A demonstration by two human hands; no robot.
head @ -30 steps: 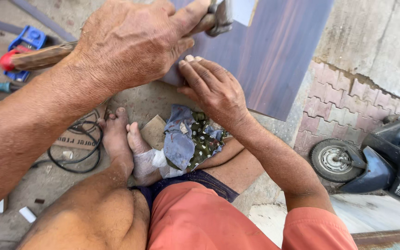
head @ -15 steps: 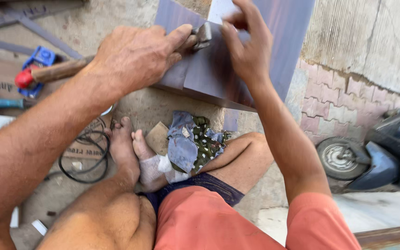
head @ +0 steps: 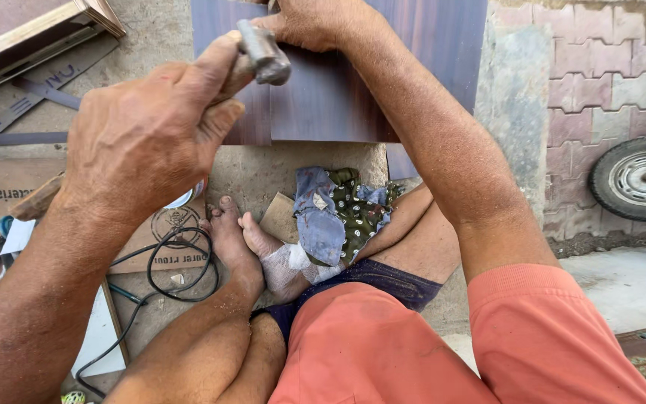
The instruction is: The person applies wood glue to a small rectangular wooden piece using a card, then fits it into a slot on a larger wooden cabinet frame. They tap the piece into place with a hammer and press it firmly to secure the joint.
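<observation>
Concrete floor [head: 278,168] carries a dark wood-grain panel [head: 338,82]. The left hand [head: 143,135] has its fingers closed on a hammer [head: 263,54], head above the panel's near-left part. The right hand [head: 312,21] rests on the panel's far part; its finger state cannot be determined.

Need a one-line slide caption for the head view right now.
Left hand grips a hammer over a dark board the right hand steadies.

Bright, even daylight, soft shadows, no glare; sharp focus, slight wide-angle stretching toward the edges.
</observation>
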